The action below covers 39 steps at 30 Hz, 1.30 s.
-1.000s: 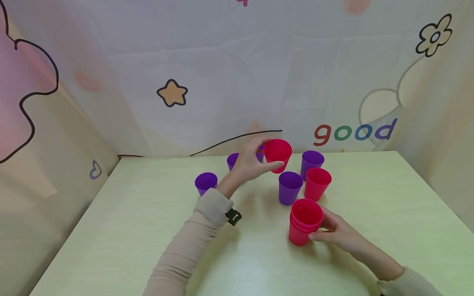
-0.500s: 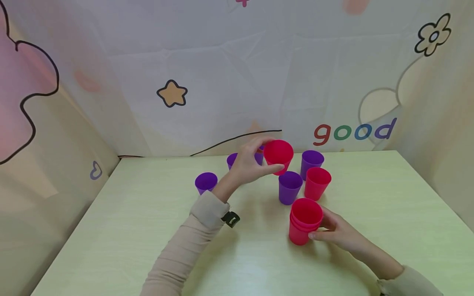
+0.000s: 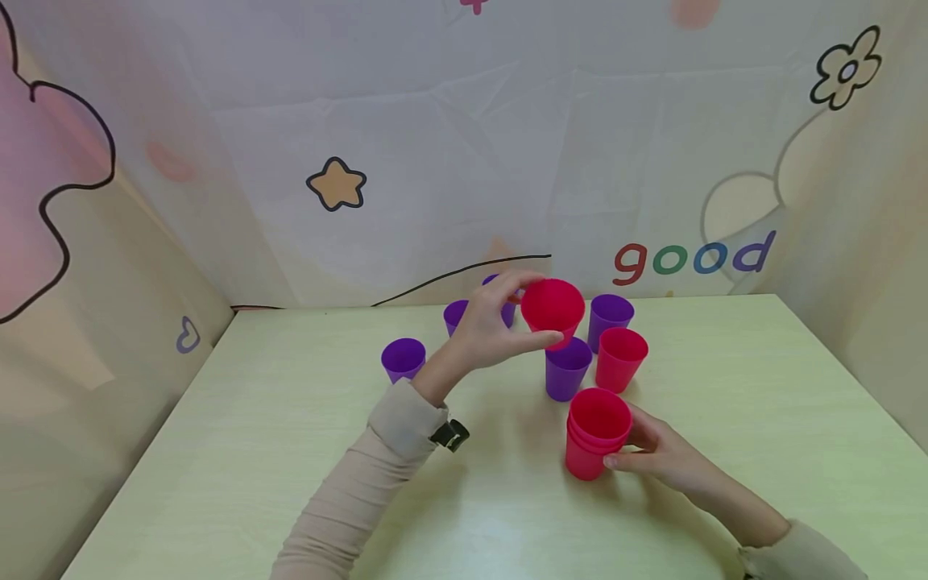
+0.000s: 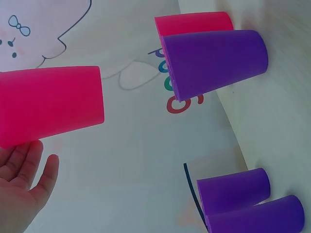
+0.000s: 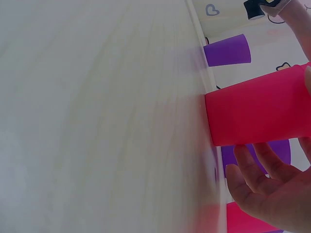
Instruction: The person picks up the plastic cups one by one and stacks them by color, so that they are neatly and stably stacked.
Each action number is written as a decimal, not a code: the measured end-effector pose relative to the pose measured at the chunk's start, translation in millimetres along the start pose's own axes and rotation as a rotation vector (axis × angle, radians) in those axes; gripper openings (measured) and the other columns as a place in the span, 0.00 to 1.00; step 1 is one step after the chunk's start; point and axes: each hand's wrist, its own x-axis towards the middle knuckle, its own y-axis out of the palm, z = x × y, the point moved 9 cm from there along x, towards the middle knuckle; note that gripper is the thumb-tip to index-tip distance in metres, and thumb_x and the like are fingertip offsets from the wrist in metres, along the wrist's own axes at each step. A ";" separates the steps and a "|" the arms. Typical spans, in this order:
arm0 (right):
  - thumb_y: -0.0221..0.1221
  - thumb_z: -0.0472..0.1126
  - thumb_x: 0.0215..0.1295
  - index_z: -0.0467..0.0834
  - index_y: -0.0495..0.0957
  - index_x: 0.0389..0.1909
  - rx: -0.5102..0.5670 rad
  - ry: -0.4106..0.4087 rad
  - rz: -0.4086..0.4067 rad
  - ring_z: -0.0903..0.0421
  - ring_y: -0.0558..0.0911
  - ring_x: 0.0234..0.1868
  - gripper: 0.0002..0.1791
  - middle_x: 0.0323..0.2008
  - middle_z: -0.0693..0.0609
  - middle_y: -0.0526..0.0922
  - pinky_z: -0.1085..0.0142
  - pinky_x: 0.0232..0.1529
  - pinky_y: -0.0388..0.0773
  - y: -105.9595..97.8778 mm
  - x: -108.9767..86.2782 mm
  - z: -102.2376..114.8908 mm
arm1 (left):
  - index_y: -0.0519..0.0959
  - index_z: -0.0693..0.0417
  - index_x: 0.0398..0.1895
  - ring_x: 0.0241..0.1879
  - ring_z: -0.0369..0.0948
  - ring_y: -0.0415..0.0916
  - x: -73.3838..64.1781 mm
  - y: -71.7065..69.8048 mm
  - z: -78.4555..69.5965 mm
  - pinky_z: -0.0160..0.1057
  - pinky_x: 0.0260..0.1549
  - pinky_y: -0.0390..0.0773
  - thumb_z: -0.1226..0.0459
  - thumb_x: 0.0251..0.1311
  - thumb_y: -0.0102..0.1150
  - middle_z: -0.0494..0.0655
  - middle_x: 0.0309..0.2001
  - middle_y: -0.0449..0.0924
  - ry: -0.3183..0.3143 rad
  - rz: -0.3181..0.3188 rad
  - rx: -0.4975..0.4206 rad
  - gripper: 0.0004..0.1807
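Note:
My left hand (image 3: 489, 332) grips a red plastic cup (image 3: 547, 302) by its side, mouth up, raised off the table. In the left wrist view this cup (image 4: 53, 104) has clear space beneath it. A purple cup (image 3: 565, 383) stands just below and in front of it, partly overlapped in the head view. My right hand (image 3: 667, 455) holds a stack of red cups (image 3: 593, 455) from its right side, thumb in front. The stack stands upright on the table, its nested rims showing. A single red cup (image 3: 619, 362) stands behind the stack.
Another purple cup (image 3: 609, 322) stands at the back right. More purple cups stand at the left: one cup (image 3: 400, 358) beside my left forearm, and others partly hidden behind my left hand. A printed cloth (image 3: 435, 201) hangs behind the pale table (image 3: 217, 451).
My left hand has brought the raised red cup slightly right and nearer to me, so it now overlaps the purple cup's rim. My right hand and the stack have stayed in place.

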 end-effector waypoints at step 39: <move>0.61 0.36 0.56 0.36 0.56 0.64 0.020 0.001 0.007 0.46 0.74 0.49 0.37 0.52 0.40 0.71 0.56 0.47 0.70 0.8 -0.3 0.5 | 0.72 0.64 0.51 0.45 0.35 0.70 -13.7 8.6 -48.4 0.34 0.44 0.74 0.68 0.39 0.72 0.51 0.47 0.76 0.147 0.059 -0.199 0.31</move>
